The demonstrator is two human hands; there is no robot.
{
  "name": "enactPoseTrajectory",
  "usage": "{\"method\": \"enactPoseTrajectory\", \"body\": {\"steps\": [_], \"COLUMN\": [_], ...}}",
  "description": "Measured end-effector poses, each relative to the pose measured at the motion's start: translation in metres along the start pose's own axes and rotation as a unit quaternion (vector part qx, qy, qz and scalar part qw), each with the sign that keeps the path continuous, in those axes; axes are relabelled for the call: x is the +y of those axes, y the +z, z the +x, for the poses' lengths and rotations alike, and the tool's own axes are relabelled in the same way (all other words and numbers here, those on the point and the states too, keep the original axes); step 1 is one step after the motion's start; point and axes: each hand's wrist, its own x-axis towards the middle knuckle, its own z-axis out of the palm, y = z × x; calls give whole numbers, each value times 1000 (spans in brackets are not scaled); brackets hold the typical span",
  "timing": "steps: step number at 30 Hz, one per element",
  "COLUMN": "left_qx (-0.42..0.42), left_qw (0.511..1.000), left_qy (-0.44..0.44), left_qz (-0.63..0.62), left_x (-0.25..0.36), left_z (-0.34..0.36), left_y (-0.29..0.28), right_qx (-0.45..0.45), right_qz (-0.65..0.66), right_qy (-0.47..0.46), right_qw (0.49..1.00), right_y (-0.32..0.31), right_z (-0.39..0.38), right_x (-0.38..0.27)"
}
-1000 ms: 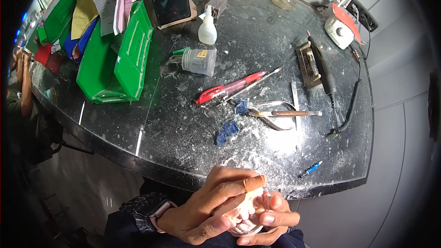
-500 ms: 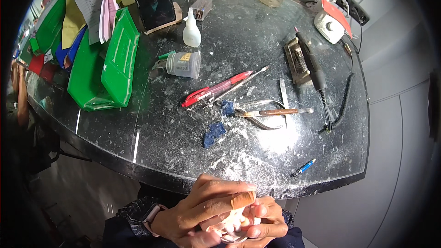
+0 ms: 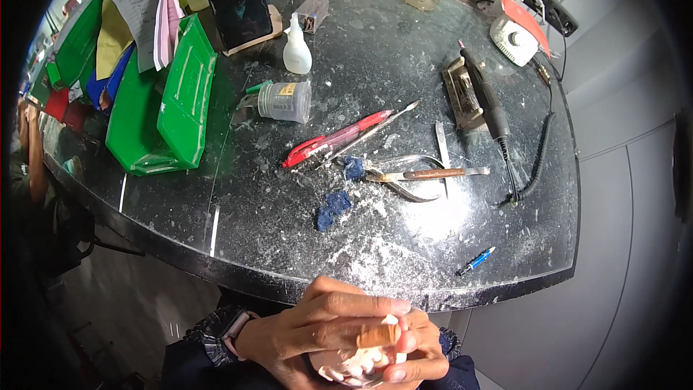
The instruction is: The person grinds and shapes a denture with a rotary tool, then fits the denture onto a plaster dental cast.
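Close to my body, at the table's front edge, both my hands close around a pale pink-and-white dental model [image 3: 350, 365] with tooth shapes along it. My left hand [image 3: 310, 321] wraps it from the left, its fingers reaching across the top. A tan-orange wrap [image 3: 377, 336] sits around one of these fingertips. My right hand [image 3: 426, 347] grips the model from the right, thumb and fingers pressed to its side. Fingers cover much of the model, and its underside is hidden.
White dust covers the black table [image 3: 260, 245] ahead. On it lie blue wax-like lumps [image 3: 333, 209], a red pen [image 3: 336, 137], pliers [image 3: 411, 186], a brown-handled tool [image 3: 433, 173], a blue pencil-like tool [image 3: 476, 261] and a corded handpiece [image 3: 487, 97]. Green bins [image 3: 184, 101] stand left.
The dental model has tilted in my hands, and the fingers have shifted on it. The wrapped fingertip sits slightly lower. Table items keep their places apart from a small view shift.
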Motion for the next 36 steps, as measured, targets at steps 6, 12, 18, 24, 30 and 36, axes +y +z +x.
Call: {"method": "enactPoseTrajectory", "body": {"steps": [6,12,18,24,30,36], "left_qx": [-19,-49,-4,-42,-28,-38], "left_qw": [992,990,994,997,995,992], "left_qy": [-60,-48,-58,-39,-95,-123], "left_qz": [-107,-120,-92,-45,-24,-11], "left_x": [-1,-5,-1,0,6,11], "left_z": [-1,-4,-7,-3,-6,-8], "left_y": [-3,-4,-3,-1,1,-3], "right_qx": [71,102,-25,68,41,22], "right_qz": [-37,-96,-74,-129,4,-32], "right_qy": [87,75,-7,-52,-6,100], "right_qw": [993,987,997,988,999,994], "right_y": [6,19,4,14,-7,13], "right_z": [-2,1,16,28,-12,30], "right_x": [-12,-11,-2,5,7,2]}}
